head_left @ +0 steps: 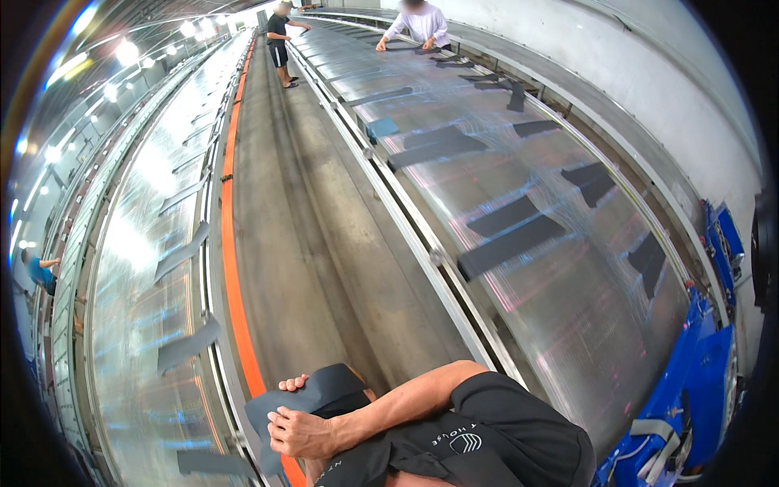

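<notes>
Dark fabric, shiny tables

The fabric piece [312, 395] was dark grey; beside it ran an orange strip [233, 276]; the table [560, 268] beyond gleamed silvery.

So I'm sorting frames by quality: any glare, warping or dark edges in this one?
Head view: ceiling lights blow out at upper left and glare off the left glossy table; the long rails bow with fisheye distortion; corners fall to black; the hands on the dark sheet stay sharp.

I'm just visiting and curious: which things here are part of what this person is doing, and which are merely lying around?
In hand:
- dark flexible sheet, held by both hands
- right hand on its near edge
- left hand gripping its far edge

Lying about:
- dark strips on the long shiny table
- blue machine
- orange rail
</notes>
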